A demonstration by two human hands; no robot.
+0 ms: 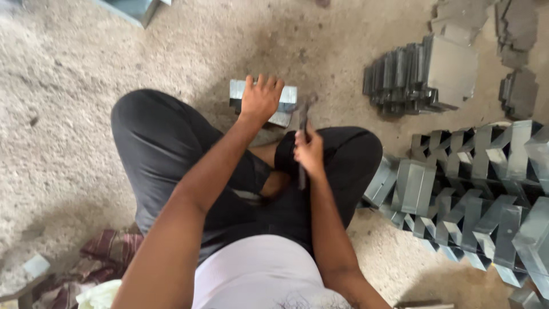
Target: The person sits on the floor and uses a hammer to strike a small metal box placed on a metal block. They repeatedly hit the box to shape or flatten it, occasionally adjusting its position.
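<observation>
- A person is sitting cross-legged on a rough concrete floor (74,114), working a folded sheet-metal piece (289,98) that is lying on the floor just in front of the knees.
- The left hand (260,98) is pressing down on top of the piece, fingers curling over its far edge and pinning it flat.
- The right hand (310,151) is closing in a fist round the handle of a hammer (303,123), whose dark head is hanging blurred just beside the piece's right end.
- The step in hand looks to be hammering a fold or edge of the piece; a clean blow would seem to be calling for a firm hold and fingers kept clear of the strike.
- To the person's right, rows of bent galvanised brackets (480,194) are lying nested on the floor, grey and angular.
- Farther off, a tight stack of similar folded pieces (417,74) is standing on edge, with flat dark offcuts (517,34) lying beyond it.
- A striped reddish cloth (108,249) is lying crumpled by the left hip.
- No packages, labels or signs are showing anywhere in view.
</observation>
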